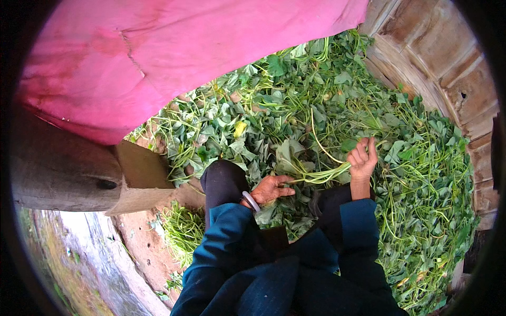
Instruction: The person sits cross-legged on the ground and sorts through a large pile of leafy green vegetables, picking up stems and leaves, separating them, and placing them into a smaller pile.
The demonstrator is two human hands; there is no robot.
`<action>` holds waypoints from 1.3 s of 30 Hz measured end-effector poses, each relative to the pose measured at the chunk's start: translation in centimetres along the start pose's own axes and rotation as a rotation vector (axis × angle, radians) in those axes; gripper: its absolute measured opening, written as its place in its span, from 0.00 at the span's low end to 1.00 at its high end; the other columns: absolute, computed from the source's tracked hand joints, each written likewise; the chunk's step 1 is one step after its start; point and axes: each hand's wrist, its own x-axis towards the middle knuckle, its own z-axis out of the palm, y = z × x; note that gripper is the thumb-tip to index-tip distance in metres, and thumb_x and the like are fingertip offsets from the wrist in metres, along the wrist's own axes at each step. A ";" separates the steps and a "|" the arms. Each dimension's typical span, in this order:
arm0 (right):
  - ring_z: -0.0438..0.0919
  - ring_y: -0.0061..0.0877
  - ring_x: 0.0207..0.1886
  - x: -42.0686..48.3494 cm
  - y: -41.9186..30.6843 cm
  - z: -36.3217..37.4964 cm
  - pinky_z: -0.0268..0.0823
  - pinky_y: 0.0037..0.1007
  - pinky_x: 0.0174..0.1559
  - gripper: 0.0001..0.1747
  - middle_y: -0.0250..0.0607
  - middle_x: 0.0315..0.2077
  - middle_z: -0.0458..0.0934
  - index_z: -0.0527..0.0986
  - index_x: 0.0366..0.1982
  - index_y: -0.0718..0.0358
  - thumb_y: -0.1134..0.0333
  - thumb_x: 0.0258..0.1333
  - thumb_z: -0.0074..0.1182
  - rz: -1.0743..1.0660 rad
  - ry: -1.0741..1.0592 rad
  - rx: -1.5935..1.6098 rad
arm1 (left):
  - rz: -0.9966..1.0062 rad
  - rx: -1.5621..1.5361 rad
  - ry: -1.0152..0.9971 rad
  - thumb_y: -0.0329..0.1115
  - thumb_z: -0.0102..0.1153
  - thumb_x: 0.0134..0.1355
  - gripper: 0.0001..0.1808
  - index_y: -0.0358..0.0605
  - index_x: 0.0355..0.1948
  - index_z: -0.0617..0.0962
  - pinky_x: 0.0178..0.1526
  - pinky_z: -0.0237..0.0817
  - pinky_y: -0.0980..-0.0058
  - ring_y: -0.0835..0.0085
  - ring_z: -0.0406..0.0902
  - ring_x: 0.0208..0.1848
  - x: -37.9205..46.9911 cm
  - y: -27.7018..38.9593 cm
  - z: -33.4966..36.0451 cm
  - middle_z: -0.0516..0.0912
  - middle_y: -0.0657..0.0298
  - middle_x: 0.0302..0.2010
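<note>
My right hand [363, 158] is closed around a bunch of long green leaf stalks [326, 175], which look like sweet potato stalks. The bunch runs leftward, with wilted leaves [287, 156] at its far end, and one pale stalk [316, 136] curves up apart from it. At the bunch's left end is my left hand [272, 189], a pale bangle [252, 201] on its wrist. Its thumb and forefinger are apart, and a stalk meets the forefinger's tip; whether it is gripped cannot be told. Both hands are above a broad heap of leafy vines [419, 205].
A pink cloth [189, 51] covers the upper left, beside a wooden beam or log [67, 173]. Leafless green stalks [184, 229] lie piled on the earthen floor [142, 245] by my left knee [225, 175]. A weathered wall [446, 67] curves along the right.
</note>
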 end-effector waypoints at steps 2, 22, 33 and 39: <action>0.47 0.13 0.09 -0.1 -0.3 -0.2 0.42 0.20 0.12 0.23 0.24 0.10 0.55 0.71 0.32 0.65 0.56 0.68 0.30 -0.041 -0.028 0.037 | 0.020 0.239 0.002 0.31 0.60 0.56 0.10 0.38 0.38 0.79 0.40 0.65 0.73 0.72 0.75 0.37 0.3 -1.4 0.1 0.78 0.61 0.35; 0.44 0.11 0.09 -0.4 -0.8 0.8 0.39 0.18 0.11 0.25 0.21 0.08 0.51 0.70 0.30 0.65 0.52 0.67 0.29 0.033 -0.297 0.027 | -0.127 -0.306 0.932 0.35 0.46 0.53 0.14 0.37 0.25 0.81 0.32 0.64 0.76 0.71 0.73 0.26 2.3 -5.2 -3.5 0.79 0.61 0.23; 0.45 0.12 0.09 -0.5 -0.4 -0.1 0.39 0.19 0.11 0.23 0.22 0.09 0.52 0.70 0.32 0.67 0.56 0.67 0.31 0.122 -0.319 0.083 | 0.388 0.302 0.567 0.28 0.58 0.51 0.12 0.43 0.39 0.79 0.38 0.67 0.76 0.71 0.77 0.35 0.3 -0.2 -0.4 0.80 0.59 0.35; 0.45 0.12 0.09 -0.4 -0.1 0.3 0.38 0.20 0.11 0.22 0.22 0.08 0.52 0.70 0.31 0.68 0.57 0.67 0.32 0.139 -0.279 0.092 | 0.424 0.860 0.419 0.31 0.59 0.50 0.14 0.50 0.41 0.77 0.36 0.69 0.66 0.60 0.75 0.35 0.7 -0.9 1.1 0.78 0.61 0.32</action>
